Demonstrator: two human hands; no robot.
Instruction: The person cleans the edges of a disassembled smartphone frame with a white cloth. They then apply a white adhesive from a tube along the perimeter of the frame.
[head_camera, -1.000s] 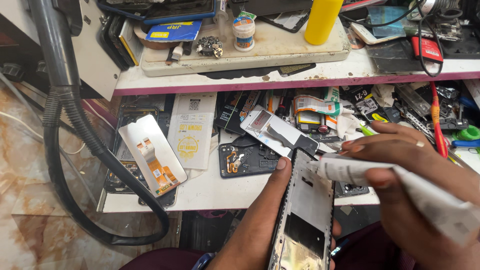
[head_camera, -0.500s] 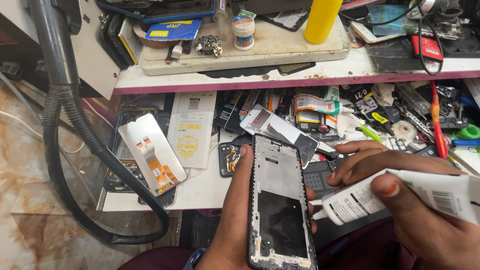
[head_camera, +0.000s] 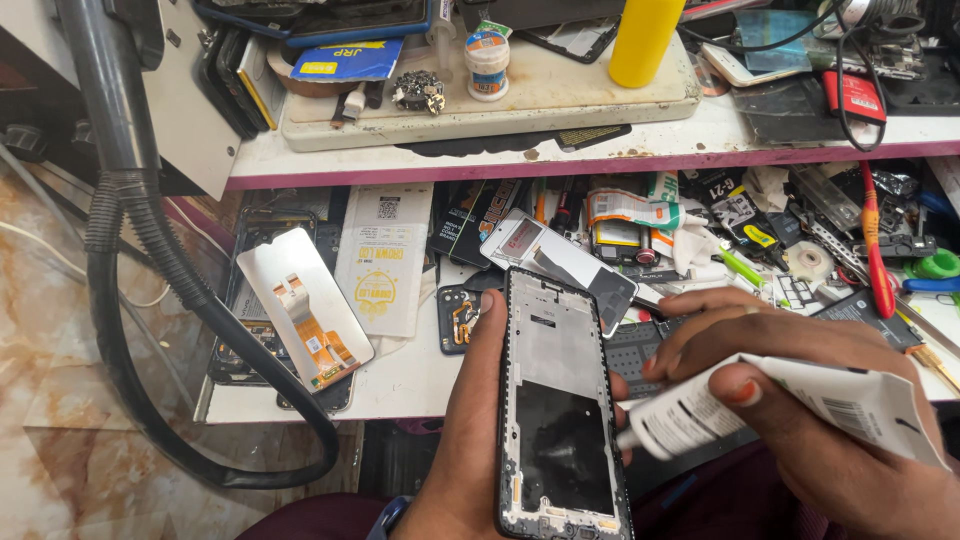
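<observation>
- Black phone frame (head_camera: 556, 400) upright in left hand (head_camera: 470, 420), fingers wrapped around its edges
- right hand (head_camera: 800, 400) pinches white glue tube (head_camera: 760, 408); nozzle just beside frame's right edge

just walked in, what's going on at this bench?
A person holds a black phone frame with its screen removed upright in the left hand. The right hand grips a white squeeze tube with a narrow nozzle, its tip right at the frame's right edge. Behind them, the cluttered white workbench carries a loose display panel with an orange flex cable and a red-handled screwdriver.
</observation>
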